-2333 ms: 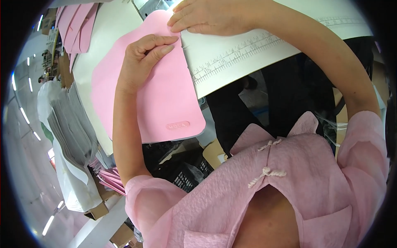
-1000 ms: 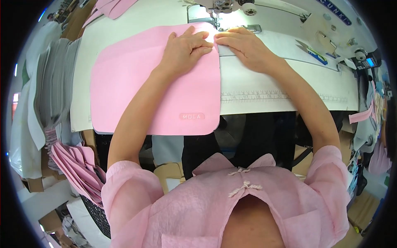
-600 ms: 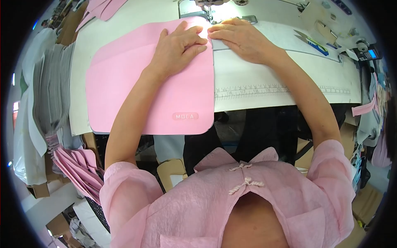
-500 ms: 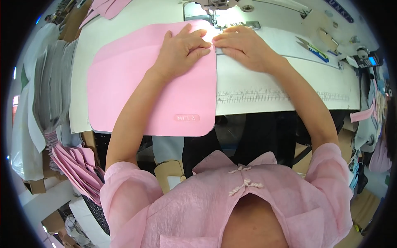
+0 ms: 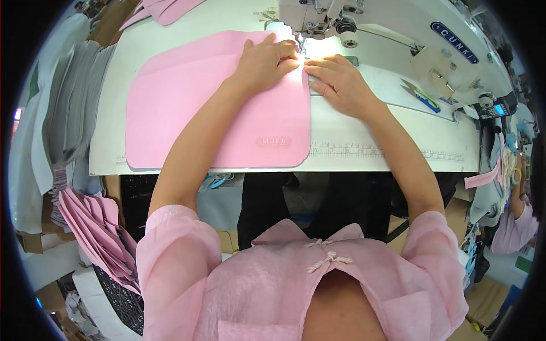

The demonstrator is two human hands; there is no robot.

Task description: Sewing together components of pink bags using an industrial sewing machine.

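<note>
A large pink panel with rounded corners (image 5: pixel 187 108) lies flat on the white table, its right edge beside the lit needle of a sewing machine (image 5: pixel 375 23). On its far right part rests my left hand (image 5: pixel 266 67), fingers spread and pressing down, thumb and forefinger close to the needle. My right hand (image 5: pixel 343 84) lies just right of the panel's edge, fingers stretched out, the tips at that edge near the needle. The exact contact at the fingertips is washed out by the lamp's glare.
Green-and-blue-handled thread snips (image 5: pixel 424 98) lie right of my right hand. A printed ruler scale (image 5: pixel 347 150) runs along the table's front. Grey sheets (image 5: pixel 71 102) stack at left, above pink pieces (image 5: pixel 99 233). More pink pieces (image 5: pixel 168 8) lie at the far left. Another person's sleeve (image 5: pixel 515 227) shows at right.
The pink panel has slid away from me; its near edge, formerly overhanging the table front, now lies on the table. Both hands stay by the needle. My view has shifted, showing more of the machine.
</note>
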